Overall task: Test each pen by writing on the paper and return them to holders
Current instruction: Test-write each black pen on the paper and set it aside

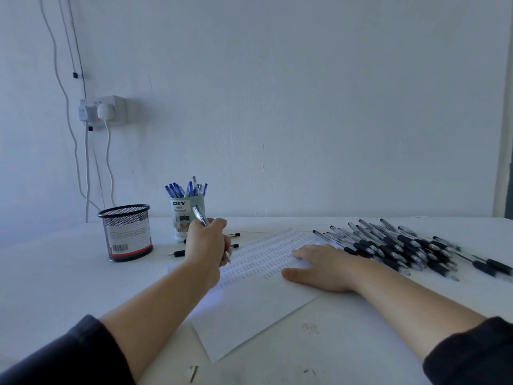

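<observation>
1. The left hand (pixel 206 245) grips a clear-barrelled pen (pixel 200 215), fingers curled round it; the pen's upper end sticks up past the knuckles and its tip points down at the sheet of paper (pixel 249 307).
2. The right hand (pixel 322 266) lies flat on the paper, fingers straight and spread, holding nothing.
3. The paper sits at the middle of the white table (pixel 55 273), turned at an angle, its far half filled with rows of small pen marks.
4. At about 2 o'clock from the paper lies a heap of black-grip pens (pixel 394 245), just beside the right hand.
5. At about 11 o'clock stands a grey desk organizer cup (pixel 181 209) full of blue pens (pixel 186 188), upright, behind the left hand.
6. Further toward 10 o'clock is a black mesh pen holder (pixel 126 232); its inside is not visible.
7. A few loose pens (pixel 234 234) lie on the table near the cup's base.
8. A wall socket (pixel 104 109) with plugs and cables is on the wall at upper left.
</observation>
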